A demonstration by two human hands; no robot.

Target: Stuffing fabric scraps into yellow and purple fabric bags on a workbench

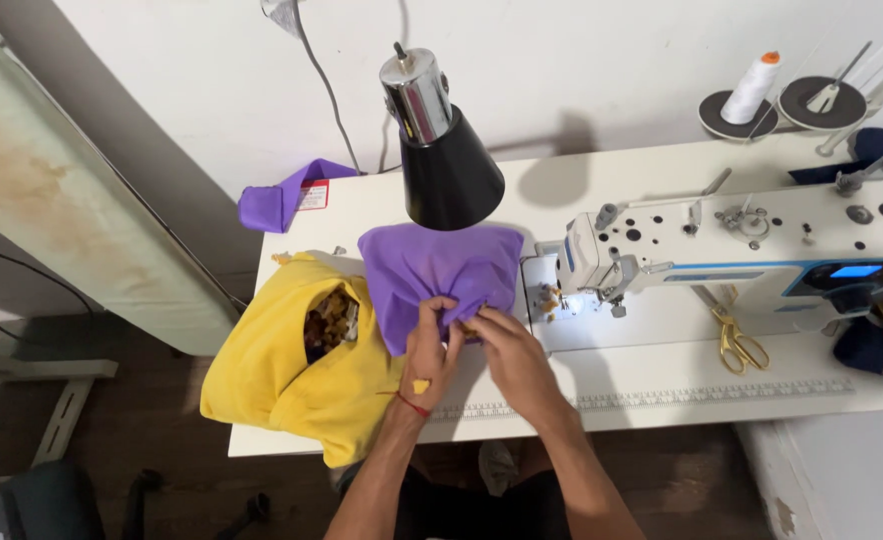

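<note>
Fingers of my left hand [430, 345] and right hand [502, 340] pinch one purple cloth [440, 270] near the tabletop [662, 385] front edge; one yellow bag [282, 370] overhangs the left edge; bare room right

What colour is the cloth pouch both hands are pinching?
Purple; the cloth pouch shows best in the head view, pinched by the left hand and right hand.
</note>
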